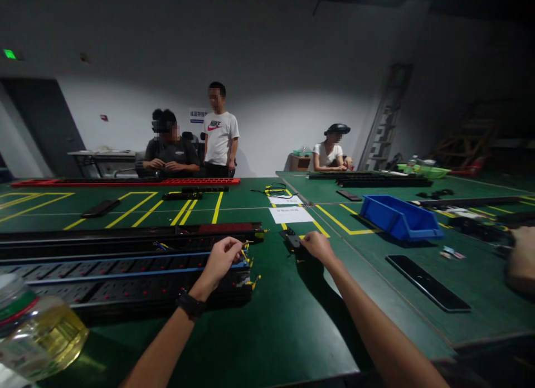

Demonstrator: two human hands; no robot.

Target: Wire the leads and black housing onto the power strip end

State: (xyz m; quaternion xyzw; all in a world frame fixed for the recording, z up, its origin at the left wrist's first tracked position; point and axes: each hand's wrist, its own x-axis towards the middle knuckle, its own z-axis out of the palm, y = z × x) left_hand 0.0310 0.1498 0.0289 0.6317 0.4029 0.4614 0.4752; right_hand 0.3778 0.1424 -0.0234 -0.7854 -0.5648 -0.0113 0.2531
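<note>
My left hand [225, 255], with a black band on its wrist, is over the right ends of several long power strips [175, 262]. Its fingers are pinched together at a thin yellow wire [247, 246] sticking out of a strip end. More yellow wire ends hang from the strips beside it. To the right, my right hand [316, 246] has its fingertips closed at the edge of a small black plastic part [293, 242] above the green table [267, 338]. The palm hides part of its grip.
At the lower left stands a bottle of yellow liquid [50, 332]. On the right are a blue bin [399, 218], a phone [428, 282] and another person's hand [522, 260]. White paper sheets [289, 214] lie ahead. Several people are beyond the table.
</note>
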